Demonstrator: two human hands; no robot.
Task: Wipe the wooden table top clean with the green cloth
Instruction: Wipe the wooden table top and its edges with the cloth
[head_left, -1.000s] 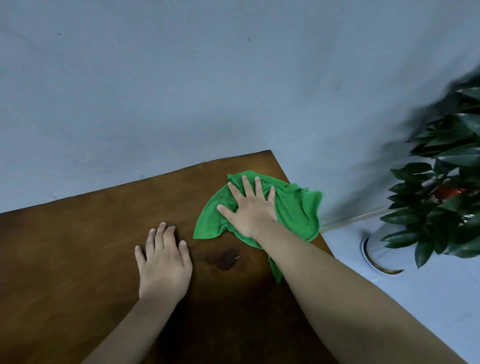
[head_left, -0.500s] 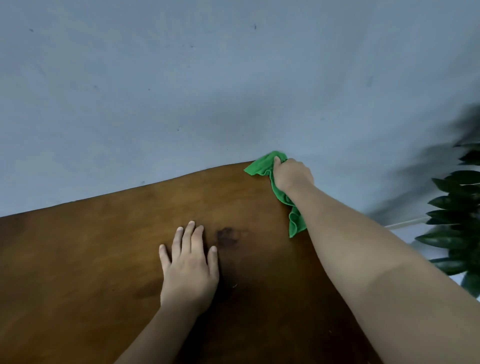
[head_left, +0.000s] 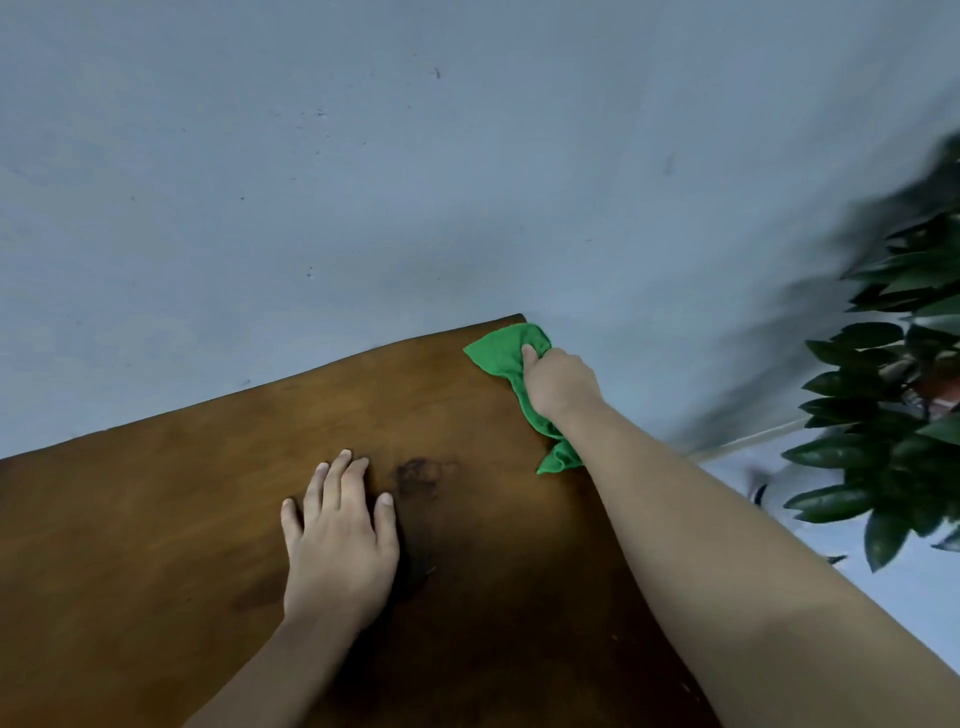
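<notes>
The brown wooden table top (head_left: 156, 519) fills the lower left of the view. My right hand (head_left: 558, 382) is closed on the bunched green cloth (head_left: 501, 353) at the table's far right corner. One end of the cloth trails back along the right edge under my wrist. My left hand (head_left: 340, 540) lies flat on the wood with its fingers spread, palm down, holding nothing. A dark stain (head_left: 415, 475) marks the wood just right of its fingertips.
A grey-blue wall (head_left: 363, 182) rises directly behind the table's far edge. A leafy green potted plant (head_left: 893, 415) stands on the floor to the right of the table, close to my right forearm.
My right hand went from pressing the spread cloth flat to gripping it bunched, and slid it to the far right corner. My left hand stays flat on the wood.
</notes>
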